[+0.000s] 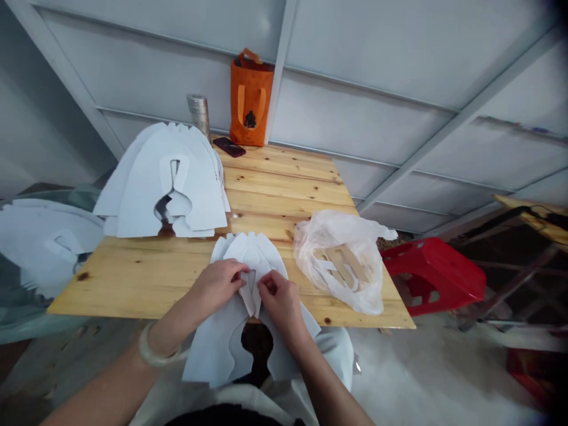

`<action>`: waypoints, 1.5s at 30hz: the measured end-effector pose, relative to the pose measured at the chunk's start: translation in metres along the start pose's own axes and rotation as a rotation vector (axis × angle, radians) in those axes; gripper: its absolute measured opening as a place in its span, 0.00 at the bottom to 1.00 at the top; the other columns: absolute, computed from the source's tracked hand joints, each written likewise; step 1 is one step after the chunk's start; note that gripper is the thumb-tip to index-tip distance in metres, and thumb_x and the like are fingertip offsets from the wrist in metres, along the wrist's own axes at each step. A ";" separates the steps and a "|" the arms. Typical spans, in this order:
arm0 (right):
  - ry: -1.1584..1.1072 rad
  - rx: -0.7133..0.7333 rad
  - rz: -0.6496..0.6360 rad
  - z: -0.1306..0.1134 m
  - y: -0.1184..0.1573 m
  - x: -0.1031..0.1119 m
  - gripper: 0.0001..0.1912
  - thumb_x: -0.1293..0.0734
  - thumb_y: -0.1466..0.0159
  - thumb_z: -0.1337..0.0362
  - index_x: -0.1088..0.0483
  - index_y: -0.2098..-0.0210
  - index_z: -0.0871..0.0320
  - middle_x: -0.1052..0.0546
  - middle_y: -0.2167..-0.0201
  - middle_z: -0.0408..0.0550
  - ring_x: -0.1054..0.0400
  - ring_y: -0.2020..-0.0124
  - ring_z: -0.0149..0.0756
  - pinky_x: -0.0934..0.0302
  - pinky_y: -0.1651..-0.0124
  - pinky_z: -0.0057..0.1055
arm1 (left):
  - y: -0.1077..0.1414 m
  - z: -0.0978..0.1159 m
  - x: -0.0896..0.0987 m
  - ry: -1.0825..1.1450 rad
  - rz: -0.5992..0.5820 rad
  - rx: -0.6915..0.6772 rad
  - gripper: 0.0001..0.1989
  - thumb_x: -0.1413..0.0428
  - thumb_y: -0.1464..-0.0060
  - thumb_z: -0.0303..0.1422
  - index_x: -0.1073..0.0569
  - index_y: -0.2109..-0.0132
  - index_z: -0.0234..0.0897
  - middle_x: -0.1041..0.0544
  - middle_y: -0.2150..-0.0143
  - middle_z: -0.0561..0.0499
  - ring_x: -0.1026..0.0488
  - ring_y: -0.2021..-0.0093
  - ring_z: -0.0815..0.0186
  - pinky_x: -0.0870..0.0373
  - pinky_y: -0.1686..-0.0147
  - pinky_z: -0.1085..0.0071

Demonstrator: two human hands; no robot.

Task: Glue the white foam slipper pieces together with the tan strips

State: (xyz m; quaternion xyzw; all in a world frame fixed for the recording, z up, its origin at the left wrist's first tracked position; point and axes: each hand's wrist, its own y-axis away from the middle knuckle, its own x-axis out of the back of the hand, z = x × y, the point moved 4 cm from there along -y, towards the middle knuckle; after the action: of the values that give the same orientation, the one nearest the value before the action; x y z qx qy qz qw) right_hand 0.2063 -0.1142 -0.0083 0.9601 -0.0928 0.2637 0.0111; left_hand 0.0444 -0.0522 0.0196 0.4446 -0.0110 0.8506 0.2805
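Note:
In front of me a white card cut-out (210,343), dome-shaped with a keyhole-like opening, lies over the table's front edge and my lap. My left hand (224,281) pinches the left side of its folded centre strip. Across from it, my right hand (280,296) has its fingers curled closed on the strip's right side. The fingertips partly hide the strip. A stack of similar white cut-outs (133,189) stands at the table's left, and more cut-outs (31,231) lie in a clear plastic bag beside the table.
The wooden table (275,177) carries an orange bag (251,112), a phone (229,147) and a silvery cylinder (199,115) at the back. At right lies a translucent plastic bag (319,231) holding tan and white pieces. A red stool (452,272) stands beyond the right edge.

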 end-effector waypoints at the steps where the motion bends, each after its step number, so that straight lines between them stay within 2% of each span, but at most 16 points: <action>1: 0.001 0.000 0.002 0.000 0.000 0.000 0.07 0.38 0.41 0.62 0.31 0.73 0.55 0.27 0.78 0.42 0.34 0.76 0.32 0.43 0.69 0.27 | 0.000 0.002 0.001 -0.017 -0.013 0.002 0.15 0.40 0.40 0.26 0.18 0.47 0.38 0.17 0.47 0.45 0.21 0.48 0.54 0.30 0.49 0.64; 6: 0.011 0.009 0.004 0.001 0.000 -0.001 0.06 0.37 0.41 0.63 0.31 0.73 0.55 0.28 0.80 0.41 0.35 0.76 0.32 0.45 0.70 0.27 | 0.001 0.004 0.007 -0.056 -0.034 0.044 0.15 0.39 0.40 0.31 0.21 0.46 0.42 0.17 0.59 0.49 0.21 0.59 0.58 0.35 0.64 0.68; 10: 0.002 0.004 0.006 0.001 0.000 -0.001 0.06 0.38 0.41 0.63 0.31 0.73 0.55 0.28 0.80 0.41 0.34 0.77 0.32 0.45 0.70 0.27 | 0.002 0.003 0.014 -0.153 -0.046 0.069 0.17 0.39 0.40 0.36 0.22 0.44 0.48 0.18 0.61 0.52 0.23 0.61 0.58 0.40 0.66 0.68; 13: 0.017 -0.005 -0.005 0.001 0.000 -0.001 0.06 0.38 0.41 0.62 0.31 0.73 0.55 0.28 0.79 0.41 0.35 0.76 0.32 0.44 0.70 0.27 | -0.002 0.001 0.020 -0.170 -0.048 0.029 0.15 0.40 0.40 0.35 0.21 0.47 0.48 0.20 0.64 0.52 0.23 0.63 0.58 0.40 0.67 0.68; 15: 0.018 -0.005 -0.009 0.000 0.000 -0.001 0.07 0.38 0.41 0.62 0.30 0.73 0.55 0.28 0.79 0.41 0.35 0.76 0.33 0.44 0.70 0.27 | -0.010 0.002 0.024 -0.156 -0.016 -0.074 0.12 0.42 0.40 0.32 0.20 0.50 0.44 0.19 0.61 0.51 0.23 0.61 0.59 0.37 0.64 0.68; 17: 0.009 0.009 0.003 0.000 0.000 -0.001 0.07 0.38 0.42 0.62 0.31 0.73 0.55 0.28 0.80 0.41 0.35 0.77 0.32 0.44 0.70 0.27 | -0.022 0.007 0.024 -0.113 -0.004 -0.252 0.11 0.44 0.40 0.28 0.19 0.54 0.41 0.19 0.56 0.48 0.23 0.58 0.59 0.34 0.59 0.67; 20: 0.017 0.032 0.034 -0.001 0.000 -0.001 0.07 0.39 0.42 0.62 0.31 0.74 0.55 0.29 0.81 0.40 0.36 0.78 0.32 0.45 0.71 0.27 | -0.041 0.011 0.017 -0.033 -0.080 -0.507 0.10 0.45 0.39 0.25 0.19 0.58 0.38 0.19 0.55 0.47 0.23 0.54 0.59 0.31 0.53 0.67; 25: 0.075 0.050 0.010 -0.003 0.000 -0.001 0.09 0.39 0.40 0.62 0.28 0.71 0.56 0.25 0.78 0.43 0.34 0.76 0.33 0.44 0.70 0.27 | -0.055 0.002 0.009 0.105 -0.150 -0.700 0.10 0.45 0.33 0.30 0.18 0.56 0.38 0.19 0.55 0.45 0.22 0.53 0.60 0.30 0.50 0.68; 30: 0.105 0.066 0.017 -0.004 0.008 0.010 0.16 0.40 0.31 0.56 0.24 0.63 0.59 0.23 0.74 0.46 0.30 0.73 0.35 0.41 0.68 0.29 | -0.053 -0.005 0.009 0.085 -0.151 -0.709 0.14 0.47 0.32 0.29 0.16 0.52 0.41 0.19 0.52 0.46 0.23 0.53 0.62 0.31 0.50 0.70; 33: 0.147 0.125 0.102 -0.001 0.021 0.021 0.14 0.39 0.31 0.61 0.23 0.59 0.59 0.22 0.71 0.48 0.29 0.70 0.36 0.37 0.66 0.30 | -0.052 -0.004 0.009 0.079 -0.159 -0.717 0.15 0.47 0.33 0.26 0.16 0.51 0.41 0.20 0.52 0.46 0.23 0.53 0.63 0.32 0.50 0.71; 38: 0.202 0.286 0.069 -0.003 0.046 0.026 0.05 0.32 0.35 0.66 0.22 0.65 0.55 0.23 0.66 0.48 0.28 0.62 0.39 0.33 0.58 0.33 | -0.054 -0.006 0.008 0.076 -0.162 -0.708 0.17 0.47 0.35 0.24 0.15 0.50 0.43 0.21 0.52 0.47 0.23 0.53 0.63 0.32 0.50 0.71; 40: 0.174 0.318 0.072 -0.004 0.050 0.024 0.06 0.31 0.33 0.66 0.20 0.64 0.54 0.22 0.66 0.47 0.28 0.62 0.38 0.32 0.57 0.33 | -0.054 -0.007 0.007 0.062 -0.167 -0.702 0.18 0.48 0.36 0.24 0.15 0.50 0.44 0.21 0.52 0.48 0.24 0.54 0.63 0.32 0.51 0.72; 45: 0.076 0.355 0.052 -0.005 0.042 0.018 0.16 0.36 0.31 0.70 0.19 0.52 0.53 0.22 0.64 0.48 0.26 0.62 0.36 0.30 0.58 0.31 | -0.054 -0.007 0.008 0.035 -0.189 -0.703 0.18 0.47 0.36 0.26 0.14 0.51 0.46 0.23 0.53 0.48 0.24 0.55 0.64 0.33 0.54 0.73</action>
State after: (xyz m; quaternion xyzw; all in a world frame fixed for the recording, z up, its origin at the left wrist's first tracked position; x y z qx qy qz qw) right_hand 0.2113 -0.1581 0.0035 0.9336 -0.0690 0.3121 -0.1618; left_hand 0.0620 -0.0008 0.0087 0.3053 -0.2571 0.7726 0.4937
